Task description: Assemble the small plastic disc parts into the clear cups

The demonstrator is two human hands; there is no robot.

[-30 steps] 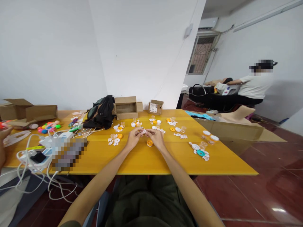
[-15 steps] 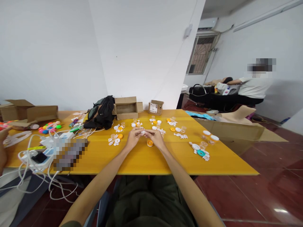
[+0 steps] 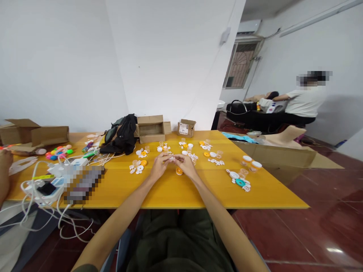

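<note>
Above the middle of the yellow table [image 3: 176,192], my left hand [image 3: 159,165] and my right hand [image 3: 184,164] meet, fingers closed on one small white openwork plastic piece [image 3: 171,159]. Fingers hide part of that piece, so its exact shape is unclear. Just below my right hand sits an orange round cap-like part [image 3: 179,171] on the tabletop. Behind the hands lie a white disc [image 3: 184,152] and more white openwork pieces [image 3: 194,156]. To the left is a group with a clear cup [image 3: 135,163], an orange ring [image 3: 143,163] and a white disc [image 3: 140,168].
At right stand two lidded jars [image 3: 256,166] and a teal ring [image 3: 240,182] among white parts. A power strip [image 3: 51,192] with tangled cables, a black backpack [image 3: 124,132] and an open cardboard box [image 3: 151,130] occupy the left and back. Another person's hand [image 3: 5,166] shows far left.
Both hands stay together around the small white piece, with only slight finger movement. At the far left, the other person's hand has shifted a little.
</note>
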